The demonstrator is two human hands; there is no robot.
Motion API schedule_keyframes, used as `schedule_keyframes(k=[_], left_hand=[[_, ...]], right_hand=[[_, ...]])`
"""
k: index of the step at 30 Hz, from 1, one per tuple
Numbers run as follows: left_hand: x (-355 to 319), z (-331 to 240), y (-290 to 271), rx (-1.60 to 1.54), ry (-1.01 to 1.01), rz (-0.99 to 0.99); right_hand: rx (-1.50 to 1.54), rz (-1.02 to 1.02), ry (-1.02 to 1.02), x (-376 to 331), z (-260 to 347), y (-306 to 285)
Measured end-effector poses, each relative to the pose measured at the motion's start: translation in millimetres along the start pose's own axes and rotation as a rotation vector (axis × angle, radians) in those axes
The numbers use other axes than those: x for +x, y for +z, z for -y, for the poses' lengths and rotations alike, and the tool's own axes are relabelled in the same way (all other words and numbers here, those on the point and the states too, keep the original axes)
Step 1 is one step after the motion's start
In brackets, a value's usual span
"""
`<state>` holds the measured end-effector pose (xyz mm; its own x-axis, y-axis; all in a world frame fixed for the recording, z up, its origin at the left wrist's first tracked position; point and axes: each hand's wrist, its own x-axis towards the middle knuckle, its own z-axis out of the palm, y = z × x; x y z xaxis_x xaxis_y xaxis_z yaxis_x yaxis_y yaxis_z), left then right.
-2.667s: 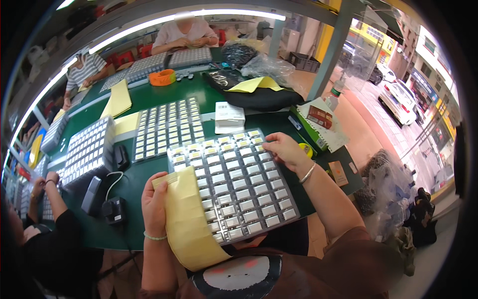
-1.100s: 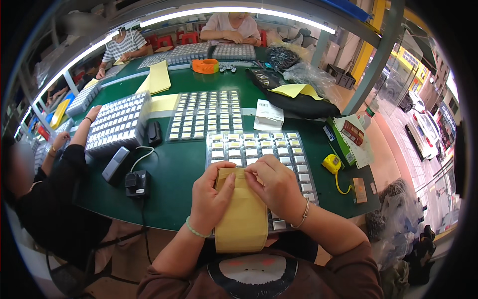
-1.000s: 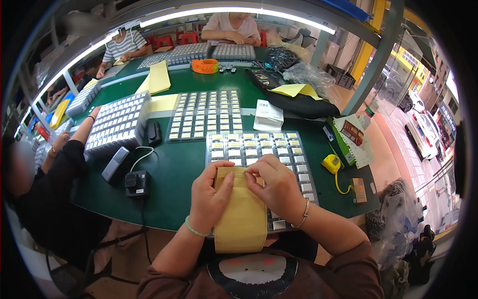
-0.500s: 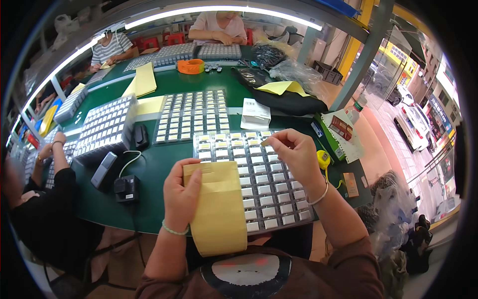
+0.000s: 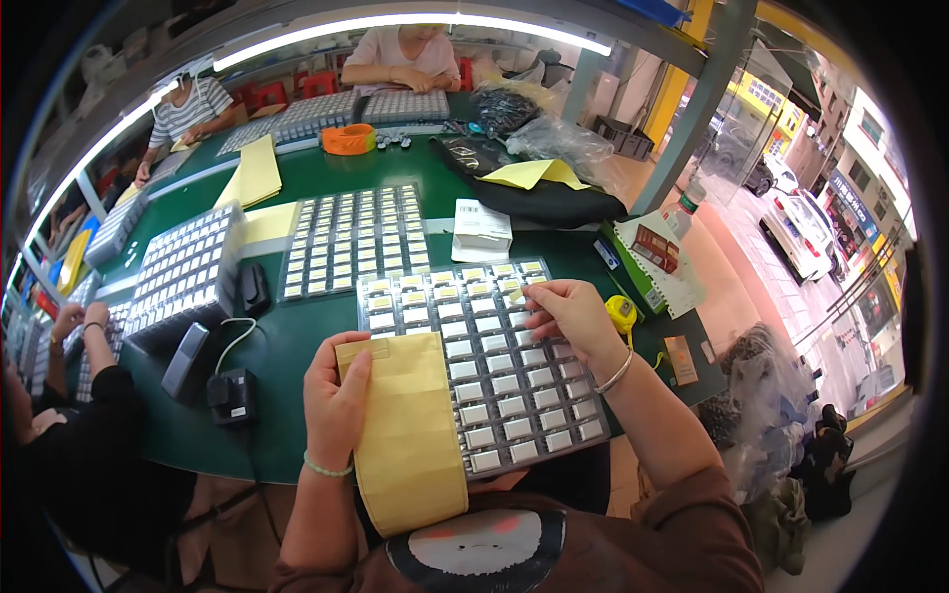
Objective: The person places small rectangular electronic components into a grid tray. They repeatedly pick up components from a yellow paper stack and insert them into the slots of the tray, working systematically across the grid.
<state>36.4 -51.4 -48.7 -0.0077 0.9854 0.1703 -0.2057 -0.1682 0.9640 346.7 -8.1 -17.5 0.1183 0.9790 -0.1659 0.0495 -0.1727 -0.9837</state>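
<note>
Brown top (image 5: 643,539), short sleeves (image 5: 687,499) ending near the elbow; front print (image 5: 470,549) is a rounded off-white face shape in a thick black border, pinkish-red cheek patches, small dark facial marks, plus dark cloth (image 5: 581,484) over the lap. Left hand (image 5: 334,405) bare, string of small pale green beads (image 5: 327,468) at the wrist. Right hand (image 5: 571,314) bare, thin silver-coloured bangle (image 5: 619,372) at the wrist.
</note>
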Motion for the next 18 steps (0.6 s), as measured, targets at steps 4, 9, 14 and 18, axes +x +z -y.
schedule_keyframes(k=[4,9,14,18], left_hand=[[-0.8,-0.6,-0.1,-0.001,-0.005,0.0],[0.1,1.1,0.3,-0.018,-0.007,0.012],[-1.0,-1.4,0.9,-0.007,-0.004,0.02],[-1.7,0.4,-1.4,-0.01,0.001,0.023]], right_hand=[[0.038,-0.018,-0.011,-0.6,0.8,2.1],[-0.003,-0.007,-0.003,-0.6,-0.4,0.9],[0.013,-0.001,-0.013,-2.2,0.2,1.1],[0.05,-0.019,-0.035,-6.9,6.5,2.3]])
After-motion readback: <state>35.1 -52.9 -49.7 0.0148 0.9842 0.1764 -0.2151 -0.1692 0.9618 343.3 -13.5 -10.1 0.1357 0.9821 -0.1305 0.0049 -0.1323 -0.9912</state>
